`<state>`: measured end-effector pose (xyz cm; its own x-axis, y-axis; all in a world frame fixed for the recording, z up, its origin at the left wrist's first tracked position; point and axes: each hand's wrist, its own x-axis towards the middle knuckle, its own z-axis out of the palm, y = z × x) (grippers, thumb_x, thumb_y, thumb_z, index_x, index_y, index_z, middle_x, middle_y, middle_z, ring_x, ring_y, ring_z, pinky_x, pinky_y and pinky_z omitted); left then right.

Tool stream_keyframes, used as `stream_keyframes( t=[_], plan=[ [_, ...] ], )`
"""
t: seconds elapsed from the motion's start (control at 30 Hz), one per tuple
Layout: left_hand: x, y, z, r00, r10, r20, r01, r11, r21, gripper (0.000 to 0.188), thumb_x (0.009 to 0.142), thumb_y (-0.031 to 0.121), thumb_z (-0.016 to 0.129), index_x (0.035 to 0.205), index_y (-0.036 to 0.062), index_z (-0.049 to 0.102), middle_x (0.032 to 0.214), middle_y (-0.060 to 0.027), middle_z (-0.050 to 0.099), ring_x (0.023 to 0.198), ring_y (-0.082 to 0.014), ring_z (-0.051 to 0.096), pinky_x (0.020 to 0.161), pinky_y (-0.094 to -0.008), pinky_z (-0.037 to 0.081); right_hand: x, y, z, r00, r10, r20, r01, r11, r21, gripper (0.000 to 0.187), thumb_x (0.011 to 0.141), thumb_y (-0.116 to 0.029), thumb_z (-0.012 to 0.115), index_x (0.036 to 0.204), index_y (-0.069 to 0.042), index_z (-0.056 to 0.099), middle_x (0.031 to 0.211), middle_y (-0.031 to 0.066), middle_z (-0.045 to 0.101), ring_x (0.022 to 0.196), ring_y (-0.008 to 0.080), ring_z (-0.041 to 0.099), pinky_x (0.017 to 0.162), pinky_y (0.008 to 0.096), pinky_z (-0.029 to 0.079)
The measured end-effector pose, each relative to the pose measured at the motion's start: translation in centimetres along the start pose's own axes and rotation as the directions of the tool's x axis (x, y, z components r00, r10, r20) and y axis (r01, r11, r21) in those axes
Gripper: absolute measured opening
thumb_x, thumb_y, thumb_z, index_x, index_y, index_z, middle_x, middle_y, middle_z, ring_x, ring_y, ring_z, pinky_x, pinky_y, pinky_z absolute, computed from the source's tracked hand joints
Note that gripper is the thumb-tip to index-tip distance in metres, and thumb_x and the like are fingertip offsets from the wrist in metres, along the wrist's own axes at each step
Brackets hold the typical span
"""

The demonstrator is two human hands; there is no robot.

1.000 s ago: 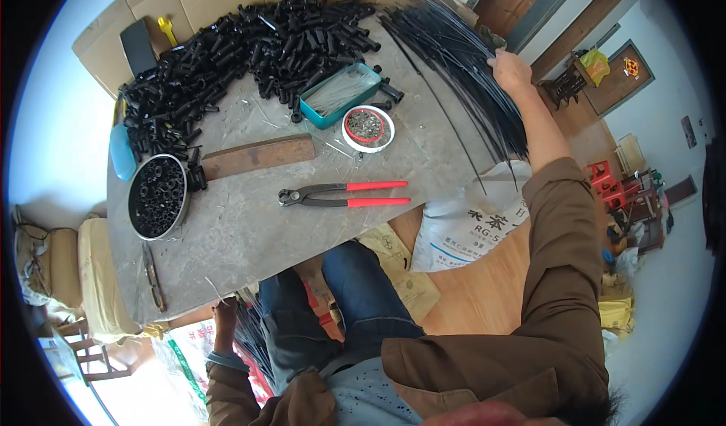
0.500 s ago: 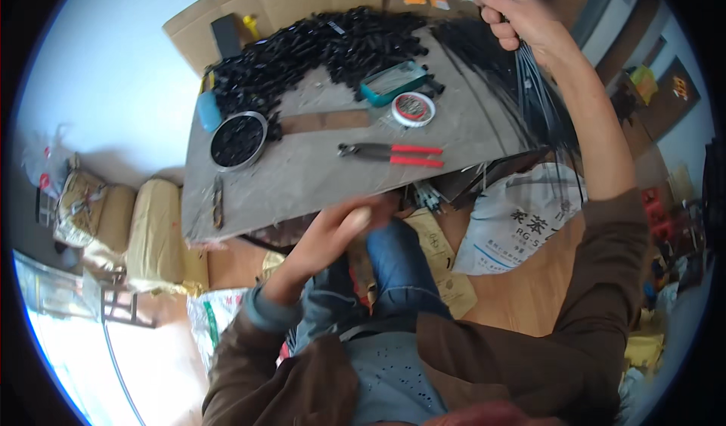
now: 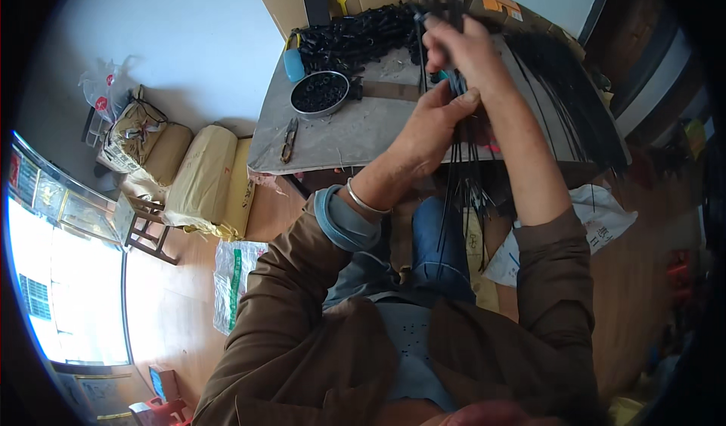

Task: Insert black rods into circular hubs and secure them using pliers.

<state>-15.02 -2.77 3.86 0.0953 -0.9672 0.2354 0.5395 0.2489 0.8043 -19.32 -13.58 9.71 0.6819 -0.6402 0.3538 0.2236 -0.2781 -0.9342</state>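
Observation:
Both hands grip a bundle of thin black cables [image 3: 457,161] above the table's front part. My left hand [image 3: 427,127] is closed around its middle, thumb on top. Just above it, my right hand [image 3: 470,57] is closed on the upper part, where the ends are smeared by motion. The lower ends hang past the table edge over my thigh. Beyond my hands lies a heap of small black parts [image 3: 355,42] on the grey table [image 3: 363,137]. My arms mostly hide a teal tray and red-handled pliers.
At the table's left are a round bowl [image 3: 321,114] of black rings, small pliers [image 3: 289,140] and a blue bottle [image 3: 293,65]. More long black cables [image 3: 563,93] lie along the right. A white sack [image 3: 609,218] stands under the right edge; wrapped bundles [image 3: 200,173] stand left.
My right hand has come down and left with the cable bundle. My left hand has risen from near my lap and closed on it. The view has turned right.

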Motion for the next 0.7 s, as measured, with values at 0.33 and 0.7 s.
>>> stream_keyframes(
  t=[0.33, 0.7],
  plan=[
    [2.3, 6.4, -2.2, 0.922, 0.272, -0.276, -0.224, 0.955, 0.194, 0.035, 0.097, 0.042, 0.049, 0.087, 0.0087, 0.049, 0.056, 0.0048, 0.03, 0.043, -0.0072, 0.028, 0.04, -0.0256, 0.026, -4.3, -0.1, -0.5, 0.974, 0.005, 0.226, 0.004, 0.999, -0.038, 0.075, 0.086, -0.054, 0.062, 0.132, 0.002, 0.044, 0.108, 0.0094, 0.062, 0.092, 0.0155, 0.064, 0.081, 0.0267, 0.052],
    [6.5, 13.8, 0.4, 0.871, 0.479, 0.107, -0.457, 0.715, 0.529, 0.032, 0.088, 0.036, 0.066, 0.071, 0.0111, 0.057, 0.055, 0.0021, 0.05, 0.048, -0.0079, 0.046, 0.048, -0.0233, 0.037, -1.2, 4.6, 6.8, 0.982, -0.177, -0.067, 0.178, 0.984, -0.002, 0.024, 0.094, -0.026, 0.061, 0.086, -0.004, 0.056, 0.061, -0.0008, 0.049, 0.05, 0.0076, 0.048, 0.046, 0.0249, 0.038]
  ],
)
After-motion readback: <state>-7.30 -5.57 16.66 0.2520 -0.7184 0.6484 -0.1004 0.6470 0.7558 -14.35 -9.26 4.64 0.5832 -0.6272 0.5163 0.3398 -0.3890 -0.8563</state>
